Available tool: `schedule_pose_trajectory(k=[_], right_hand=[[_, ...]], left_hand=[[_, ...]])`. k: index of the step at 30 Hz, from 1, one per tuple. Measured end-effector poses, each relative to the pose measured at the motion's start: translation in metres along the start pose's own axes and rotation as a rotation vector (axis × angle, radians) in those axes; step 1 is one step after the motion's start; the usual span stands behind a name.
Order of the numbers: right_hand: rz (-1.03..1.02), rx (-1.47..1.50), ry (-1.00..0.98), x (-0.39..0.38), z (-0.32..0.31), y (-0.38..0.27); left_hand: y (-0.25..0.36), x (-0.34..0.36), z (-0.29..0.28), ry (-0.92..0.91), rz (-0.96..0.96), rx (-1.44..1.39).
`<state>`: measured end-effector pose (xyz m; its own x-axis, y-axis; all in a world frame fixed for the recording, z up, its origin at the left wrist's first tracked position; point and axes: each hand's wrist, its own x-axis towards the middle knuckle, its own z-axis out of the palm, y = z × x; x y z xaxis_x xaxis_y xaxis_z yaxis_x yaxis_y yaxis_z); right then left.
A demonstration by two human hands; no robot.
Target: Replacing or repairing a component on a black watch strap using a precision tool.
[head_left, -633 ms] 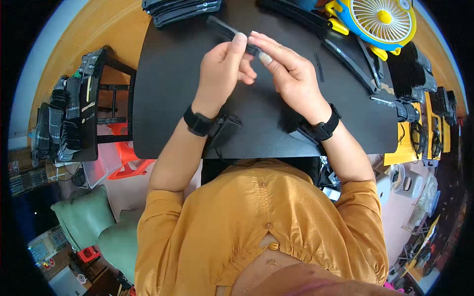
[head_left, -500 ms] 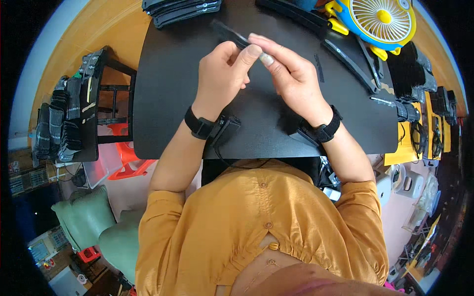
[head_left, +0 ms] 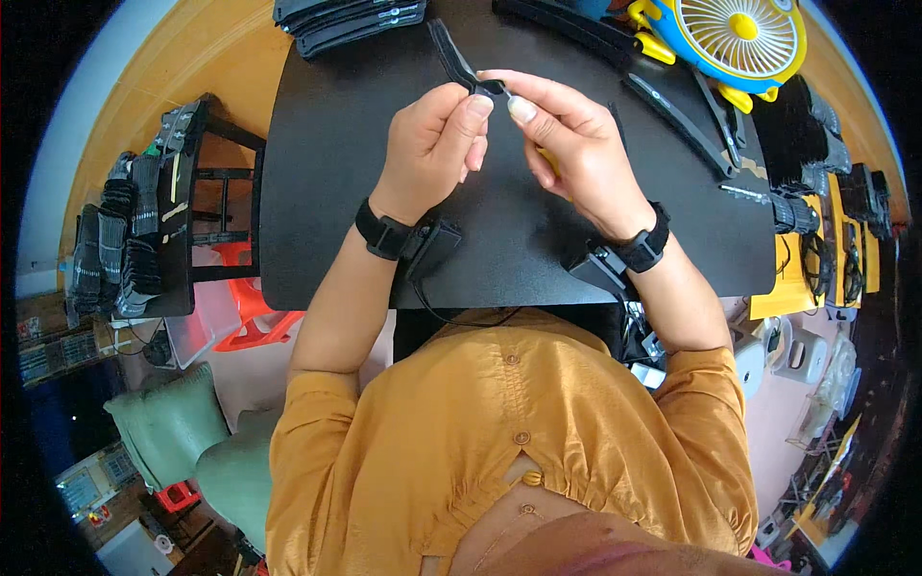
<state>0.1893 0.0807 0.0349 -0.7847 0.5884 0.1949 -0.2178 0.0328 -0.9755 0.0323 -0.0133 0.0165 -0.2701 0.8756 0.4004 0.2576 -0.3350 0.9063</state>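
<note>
Over the dark table, my two hands are close together on a narrow black strap (head_left: 448,50). My left hand (head_left: 428,137) is closed, gripping the strap between thumb and fingers; its free length sticks up and leftward past the knuckles. Thumb and forefinger of my right hand (head_left: 578,149) pinch at the strap's near end, where a short bit of it bends across between the hands. A sliver of yellow shows under the right palm; what it belongs to is hidden. Each wrist wears a black band with a small dark box.
Stacked black straps (head_left: 351,21) lie at the table's (head_left: 365,278) far left. More curved black strips (head_left: 680,125) and a blue-and-yellow fan (head_left: 741,34) stand at the far right. A side rack (head_left: 178,202) with black bundles is on the left, bundled pieces (head_left: 795,217) on the right.
The strap has swung more upright and its near end now shows bent between the hands. My right fingers have drawn slightly apart from my left hand.
</note>
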Motion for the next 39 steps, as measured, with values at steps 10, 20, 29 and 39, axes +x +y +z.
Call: schedule_pose_trajectory(k=[10,20,29,39], right_hand=[[-0.052,0.221,0.244,0.02,-0.047,-0.01],[-0.206,-0.284,0.033,0.006,-0.007,0.007],[-0.184,-0.278,0.088,0.003,-0.001,0.009],[-0.518,-0.632,0.233,0.006,0.004,0.011]], left_hand=[[0.005,-0.006,0.0,-0.103,0.052,-0.034],[0.0,-0.005,0.001,-0.031,-0.092,-0.253],[0.001,-0.004,-0.001,-0.106,-0.07,-0.177],[0.003,-0.006,0.011,-0.059,-0.062,-0.221]])
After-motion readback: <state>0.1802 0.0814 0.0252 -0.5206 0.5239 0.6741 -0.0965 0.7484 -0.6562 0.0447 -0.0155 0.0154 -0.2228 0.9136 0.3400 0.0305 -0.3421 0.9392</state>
